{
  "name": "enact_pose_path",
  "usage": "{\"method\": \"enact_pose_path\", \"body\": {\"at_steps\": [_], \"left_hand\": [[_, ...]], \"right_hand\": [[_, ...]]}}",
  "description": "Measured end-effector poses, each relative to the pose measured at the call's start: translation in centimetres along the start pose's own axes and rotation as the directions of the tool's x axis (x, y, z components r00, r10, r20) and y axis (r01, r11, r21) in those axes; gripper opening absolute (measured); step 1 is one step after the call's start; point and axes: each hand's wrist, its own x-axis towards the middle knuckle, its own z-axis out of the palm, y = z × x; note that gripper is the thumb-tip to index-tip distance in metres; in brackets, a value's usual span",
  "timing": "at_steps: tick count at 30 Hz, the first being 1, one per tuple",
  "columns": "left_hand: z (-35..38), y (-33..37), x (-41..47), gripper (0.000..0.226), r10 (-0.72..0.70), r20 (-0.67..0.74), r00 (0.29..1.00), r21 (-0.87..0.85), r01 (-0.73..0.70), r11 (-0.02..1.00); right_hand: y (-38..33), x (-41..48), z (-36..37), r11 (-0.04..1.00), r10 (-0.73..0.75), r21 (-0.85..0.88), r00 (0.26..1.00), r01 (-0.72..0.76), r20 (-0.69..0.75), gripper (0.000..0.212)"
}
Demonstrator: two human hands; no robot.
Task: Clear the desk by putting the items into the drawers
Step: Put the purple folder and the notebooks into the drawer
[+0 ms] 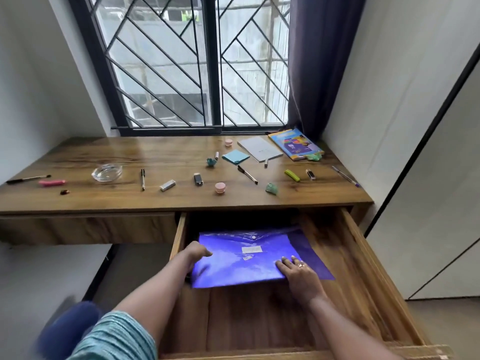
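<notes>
Right drawer (363,258) is pulled wide open under the desk (78,157). The left drawer (85,227) is closed.

The blue folder (241,258) lies flat on the open drawer's floor, toward the back left. Its snap flap is on the window side, and its far edge sits in the shadow under the desktop.

My left hand (198,253) is at the folder's left edge, knuckles up, fingers curled down over it. It's blurred, so I can't tell if it grips the folder or only touches it.

My right hand (298,271) is on the folder's near right corner, fingers straight and close together, flat on top. The thumb is out of sight. There's a ring on one finger.

On the desktop, roughly left to right:
- a pink marker (52,182) at the far left
- a glass ashtray (106,173)
- a black pen (142,179), well apart from the ashtray
- a small white block (167,185)
- a pink jar (220,188) near the front edge
- blue sticky notes (235,156) just beside a white notebook (259,148)
- a colourful book (296,144) by the curtain (311,61)
- a green stapler (292,175)
- a purple pen (345,176) at the right end

A second pink jar (228,142) sits near the window sill. The smaller bits between these are too small to identify.
</notes>
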Motion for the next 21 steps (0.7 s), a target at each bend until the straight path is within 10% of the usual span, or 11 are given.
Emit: {"method": "enact_pose_path", "body": {"at_steps": [9,21], "left_hand": [[1.3,-3.1,4.1,0.099,0.133,0.023,0.991,0.699,-0.111,0.706],[2.1,-5.8,7.4,0.102,0.208,0.199,0.958,0.808,-0.28,0.519]], "right_hand": [[-3.5,5.0,1.5,0.999,-0.02,0.029,0.97,0.013,0.241,0.056],[-4.9,9.4,3.4,0.992,0.06,0.085,0.94,-0.094,0.337,0.068]]}}
